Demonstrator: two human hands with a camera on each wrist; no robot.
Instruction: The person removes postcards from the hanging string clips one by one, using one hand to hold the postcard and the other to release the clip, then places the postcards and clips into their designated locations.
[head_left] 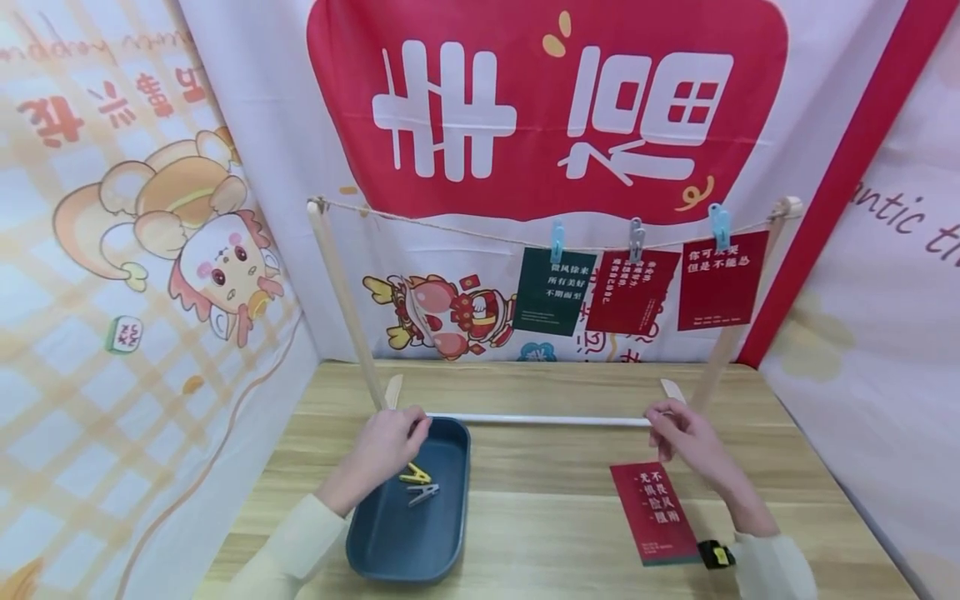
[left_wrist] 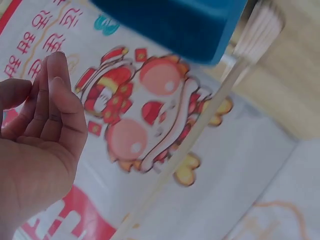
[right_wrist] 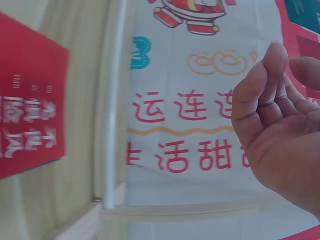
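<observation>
My left hand (head_left: 390,442) hovers over the far end of a dark blue basin (head_left: 408,550), its fingers loosely bent and nothing in them. Inside the basin lie a yellow clothespin (head_left: 416,477) and a grey clothespin (head_left: 423,495). Loosely curled and empty too, my right hand (head_left: 686,437) is raised near the right end of a white rod (head_left: 555,419). Below it on the table is a red card (head_left: 656,512) with a green edge showing underneath. From a twine line (head_left: 450,223) hang a green card (head_left: 555,296) and two red cards (head_left: 632,292), each clipped by a clothespin.
Wooden posts, one on the left (head_left: 345,300) and one on the right (head_left: 720,367), hold up the twine. Printed cloth walls (head_left: 247,400) enclose the wooden table (head_left: 540,533) at the back and sides. A black-and-yellow item (head_left: 716,554) is at the right wrist.
</observation>
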